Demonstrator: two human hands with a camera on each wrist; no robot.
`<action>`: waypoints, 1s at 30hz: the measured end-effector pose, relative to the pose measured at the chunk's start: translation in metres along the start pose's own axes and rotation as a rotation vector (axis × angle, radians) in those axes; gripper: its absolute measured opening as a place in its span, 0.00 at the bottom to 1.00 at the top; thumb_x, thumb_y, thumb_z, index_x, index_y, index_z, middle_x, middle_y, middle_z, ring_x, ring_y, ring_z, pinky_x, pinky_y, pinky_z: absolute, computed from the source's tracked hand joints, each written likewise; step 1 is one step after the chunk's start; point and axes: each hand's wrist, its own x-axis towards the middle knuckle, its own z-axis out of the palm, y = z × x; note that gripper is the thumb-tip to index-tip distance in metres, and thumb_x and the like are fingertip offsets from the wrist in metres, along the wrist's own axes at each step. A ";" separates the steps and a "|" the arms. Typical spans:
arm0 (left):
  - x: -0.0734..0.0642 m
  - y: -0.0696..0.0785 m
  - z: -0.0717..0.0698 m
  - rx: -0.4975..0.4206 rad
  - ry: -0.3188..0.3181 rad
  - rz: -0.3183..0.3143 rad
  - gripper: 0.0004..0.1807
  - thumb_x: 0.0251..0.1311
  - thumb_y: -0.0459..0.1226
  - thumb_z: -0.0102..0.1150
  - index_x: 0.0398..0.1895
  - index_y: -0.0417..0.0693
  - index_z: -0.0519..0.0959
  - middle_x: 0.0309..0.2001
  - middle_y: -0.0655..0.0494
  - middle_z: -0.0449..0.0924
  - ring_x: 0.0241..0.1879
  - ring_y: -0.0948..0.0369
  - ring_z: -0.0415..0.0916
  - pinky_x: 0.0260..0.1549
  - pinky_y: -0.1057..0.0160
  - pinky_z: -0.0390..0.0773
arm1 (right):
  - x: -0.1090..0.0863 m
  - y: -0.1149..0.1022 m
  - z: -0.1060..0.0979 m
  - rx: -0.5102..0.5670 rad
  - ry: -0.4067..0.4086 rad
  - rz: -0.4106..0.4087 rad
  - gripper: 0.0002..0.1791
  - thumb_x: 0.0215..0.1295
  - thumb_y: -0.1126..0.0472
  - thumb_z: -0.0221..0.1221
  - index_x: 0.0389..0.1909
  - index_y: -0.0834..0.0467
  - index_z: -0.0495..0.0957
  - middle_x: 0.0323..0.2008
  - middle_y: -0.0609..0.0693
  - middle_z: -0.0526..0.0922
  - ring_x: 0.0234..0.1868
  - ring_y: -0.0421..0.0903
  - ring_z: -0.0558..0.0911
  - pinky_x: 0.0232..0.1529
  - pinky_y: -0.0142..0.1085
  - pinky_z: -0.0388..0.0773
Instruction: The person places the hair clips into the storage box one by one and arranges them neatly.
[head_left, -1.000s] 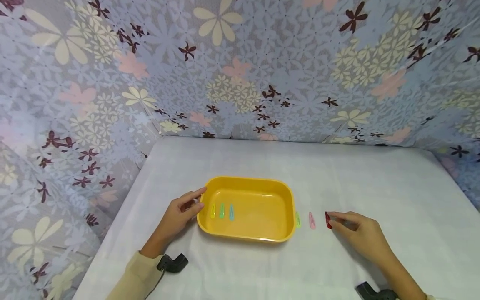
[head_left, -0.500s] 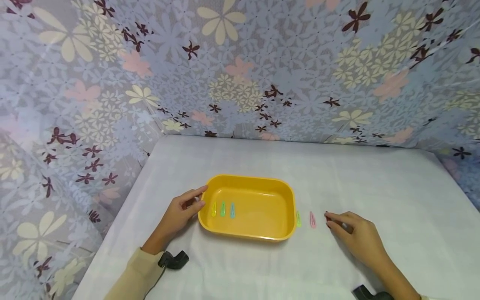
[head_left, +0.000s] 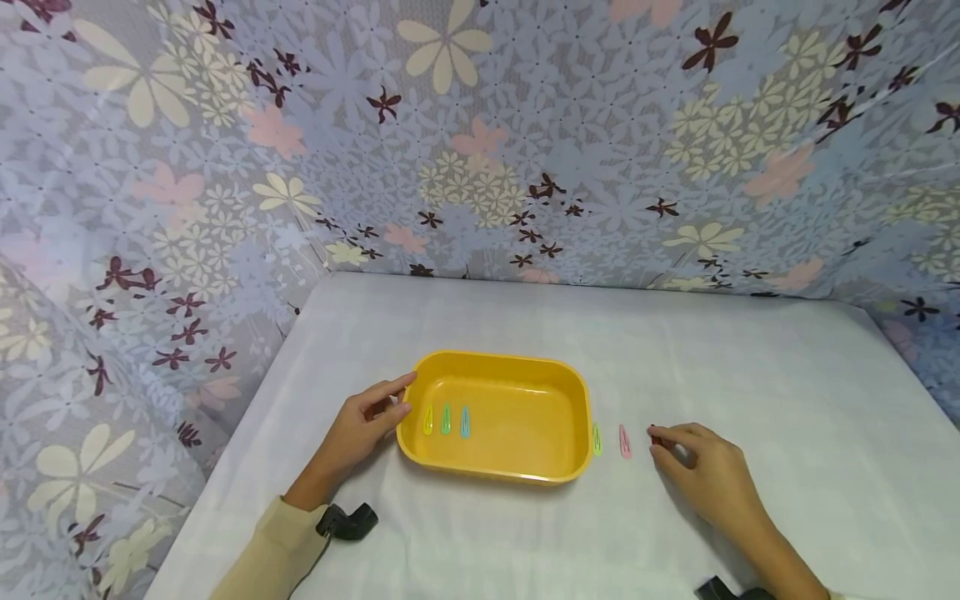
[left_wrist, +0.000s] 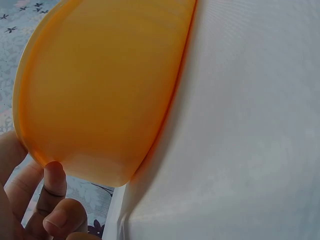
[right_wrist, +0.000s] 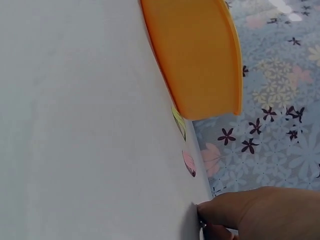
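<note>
A yellow tray (head_left: pixel 492 479) stands on the white-covered table, with yellow, green and blue snap hair clips (head_left: pixel 465 422) lying in its left part. At its left end my left hand (head_left: pixel 366 423) holds the rim; in the left wrist view, fingertips (left_wrist: pixel 54 172) meet the outer wall. To the right of the tray, my right hand (head_left: pixel 708 467) pinches a dark red snap hair clip (head_left: pixel 652 429) between thumb and forefinger, low over the cloth and mostly hidden by the fingers. A pink hair clip (head_left: pixel 625 442) and a light green one (head_left: pixel 597 439) lie between this hand and the tray.
White cloth (head_left: pixel 480 542) covers the table. Flower-patterned fabric (head_left: pixel 600 150) hangs behind it and along the left side. Black wrist-camera mounts (head_left: pixel 347 522) sit at both wrists, close over the cloth.
My right hand stays nearly in place, and its fingers now cover most of the red hair clip, which showed more fully one second ago. The left hand and the tray keep their position.
</note>
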 end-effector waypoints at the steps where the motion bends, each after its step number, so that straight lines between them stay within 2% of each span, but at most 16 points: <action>1: 0.000 0.000 0.000 -0.003 -0.002 0.003 0.23 0.70 0.36 0.63 0.67 0.50 0.79 0.42 0.51 0.75 0.37 0.56 0.68 0.33 0.67 0.69 | 0.000 0.000 0.000 0.002 -0.003 0.007 0.13 0.59 0.64 0.73 0.46 0.56 0.90 0.37 0.46 0.87 0.19 0.34 0.62 0.20 0.32 0.61; 7: 0.001 -0.001 0.000 -0.001 -0.010 0.016 0.23 0.70 0.35 0.62 0.68 0.49 0.78 0.42 0.52 0.75 0.38 0.57 0.68 0.33 0.67 0.70 | 0.001 -0.001 0.000 0.020 -0.042 0.042 0.13 0.61 0.64 0.71 0.48 0.58 0.88 0.35 0.46 0.86 0.18 0.35 0.61 0.18 0.32 0.62; 13: 0.001 -0.002 0.000 0.002 -0.008 0.007 0.23 0.70 0.36 0.63 0.68 0.51 0.78 0.42 0.51 0.74 0.38 0.57 0.68 0.33 0.67 0.68 | 0.001 0.001 0.002 0.057 -0.055 0.056 0.13 0.63 0.65 0.69 0.48 0.58 0.88 0.38 0.50 0.88 0.14 0.35 0.58 0.15 0.32 0.61; 18: 0.001 -0.005 -0.001 0.001 -0.008 -0.004 0.23 0.71 0.36 0.62 0.68 0.51 0.78 0.42 0.51 0.74 0.38 0.56 0.68 0.32 0.67 0.68 | 0.002 0.001 0.005 0.059 -0.051 0.074 0.12 0.63 0.65 0.69 0.47 0.59 0.88 0.35 0.49 0.87 0.14 0.35 0.62 0.15 0.32 0.62; 21: 0.000 -0.006 -0.002 -0.007 -0.010 -0.001 0.23 0.71 0.35 0.62 0.69 0.50 0.77 0.42 0.51 0.74 0.38 0.56 0.68 0.32 0.67 0.69 | 0.001 0.001 0.004 0.071 -0.064 0.121 0.13 0.65 0.60 0.69 0.49 0.57 0.88 0.36 0.47 0.87 0.18 0.33 0.70 0.19 0.31 0.67; 25: 0.001 -0.008 -0.001 -0.005 -0.019 0.001 0.23 0.71 0.36 0.62 0.69 0.51 0.77 0.43 0.50 0.74 0.38 0.56 0.68 0.30 0.68 0.69 | 0.001 0.000 -0.001 0.114 -0.108 0.228 0.19 0.68 0.49 0.67 0.54 0.54 0.87 0.29 0.45 0.84 0.16 0.34 0.67 0.16 0.31 0.65; 28: 0.001 -0.009 -0.001 0.002 -0.023 0.004 0.23 0.71 0.36 0.62 0.69 0.52 0.77 0.43 0.50 0.74 0.37 0.56 0.69 0.29 0.68 0.69 | 0.002 0.000 -0.005 0.156 -0.129 0.286 0.23 0.68 0.45 0.66 0.57 0.54 0.85 0.30 0.48 0.86 0.12 0.37 0.62 0.12 0.33 0.60; 30: 0.002 -0.009 -0.001 0.001 -0.024 0.013 0.23 0.71 0.36 0.62 0.69 0.51 0.77 0.43 0.51 0.74 0.37 0.56 0.69 0.28 0.68 0.70 | 0.004 -0.001 -0.007 0.181 -0.136 0.311 0.25 0.67 0.44 0.66 0.58 0.54 0.85 0.33 0.50 0.87 0.13 0.37 0.64 0.12 0.32 0.60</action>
